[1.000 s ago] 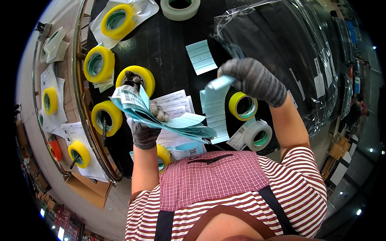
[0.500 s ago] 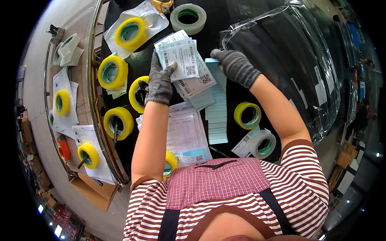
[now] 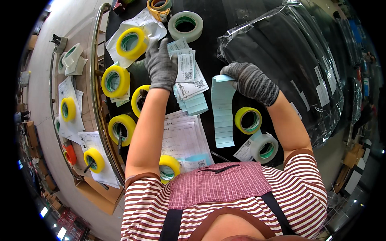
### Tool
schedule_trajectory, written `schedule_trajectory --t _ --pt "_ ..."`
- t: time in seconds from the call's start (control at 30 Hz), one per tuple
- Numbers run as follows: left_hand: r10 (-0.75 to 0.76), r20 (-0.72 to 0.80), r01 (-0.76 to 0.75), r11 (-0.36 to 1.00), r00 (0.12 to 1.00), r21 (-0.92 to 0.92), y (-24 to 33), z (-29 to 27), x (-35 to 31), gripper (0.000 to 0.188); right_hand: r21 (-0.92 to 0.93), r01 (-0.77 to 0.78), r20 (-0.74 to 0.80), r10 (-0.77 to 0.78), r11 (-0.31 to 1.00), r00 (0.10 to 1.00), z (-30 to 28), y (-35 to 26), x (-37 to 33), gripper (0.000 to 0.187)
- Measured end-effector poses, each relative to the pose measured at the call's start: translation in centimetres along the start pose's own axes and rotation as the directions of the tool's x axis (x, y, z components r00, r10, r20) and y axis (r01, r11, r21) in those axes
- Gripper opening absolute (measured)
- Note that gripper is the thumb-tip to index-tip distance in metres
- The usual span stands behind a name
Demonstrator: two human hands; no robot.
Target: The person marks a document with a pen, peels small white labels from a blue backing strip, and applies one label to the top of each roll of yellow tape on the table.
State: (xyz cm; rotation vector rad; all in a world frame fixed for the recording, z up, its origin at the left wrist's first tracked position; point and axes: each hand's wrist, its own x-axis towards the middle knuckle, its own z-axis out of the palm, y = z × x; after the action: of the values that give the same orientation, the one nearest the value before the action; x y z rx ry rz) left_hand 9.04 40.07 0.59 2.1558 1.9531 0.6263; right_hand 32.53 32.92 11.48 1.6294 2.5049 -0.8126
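Both my hands wear grey knitted gloves. My left hand (image 3: 160, 66) is open, its fingers stretched away from me and its thumb beside a loose pile of printed labels (image 3: 186, 69). These white and pale-blue labels overlap on the black table, with more blue pieces (image 3: 193, 103) fanned out at the near end. To the right, my right hand (image 3: 253, 83) is closed on the far end of a light-blue label strip (image 3: 223, 116), with thumb and fingers pinching its edge. The strip runs down toward me, marked by crosswise lines.
Yellow tape rolls (image 3: 132, 43) stand along the left side, one (image 3: 248, 120) right of the strip. A clear tape roll (image 3: 185, 26) sits at the back. Printed sheets (image 3: 185, 136) lie near my chest. Plastic-wrapped black goods (image 3: 277, 56) fill the right. A metal rail (image 3: 96, 72) edges the left.
My left hand has let go of the labels, which now lie lower and more spread. My right hand has come nearer and taken hold of the blue strip's far end.
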Motion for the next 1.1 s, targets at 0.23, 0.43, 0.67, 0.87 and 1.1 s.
schedule_trajectory --t 0.23,0.43,0.67,0.87,1.1 --pt "0.046 0.537 -0.215 0.942 0.842 0.257 6.1 1.6 8.9 0.057 -0.088 0.084 0.103 -0.074 0.993 0.992 1.4 -2.1 2.1 0.023" --pt "0.263 0.329 -0.248 0.965 0.907 -0.088 3.6 0.7 12.2 0.048 0.021 -0.020 0.031 0.019 1.000 0.999 0.8 -0.7 -1.0 0.027" --pt "0.434 0.208 -0.437 0.899 0.876 -0.038 3.0 -4.7 2.5 0.028 0.349 -0.144 -0.106 0.192 0.926 0.976 1.7 2.0 -3.1 0.028" --pt "0.326 0.404 -0.426 0.885 0.855 0.187 2.3 -1.6 -2.9 0.042 0.430 -0.195 -0.057 0.242 0.881 0.969 2.2 2.2 -3.1 0.035" --pt "0.336 0.600 0.363 0.555 0.726 -0.749 6.6 -1.6 -9.1 0.043 0.528 -0.172 -0.096 0.260 0.832 0.961 1.6 1.4 -4.7 0.042"
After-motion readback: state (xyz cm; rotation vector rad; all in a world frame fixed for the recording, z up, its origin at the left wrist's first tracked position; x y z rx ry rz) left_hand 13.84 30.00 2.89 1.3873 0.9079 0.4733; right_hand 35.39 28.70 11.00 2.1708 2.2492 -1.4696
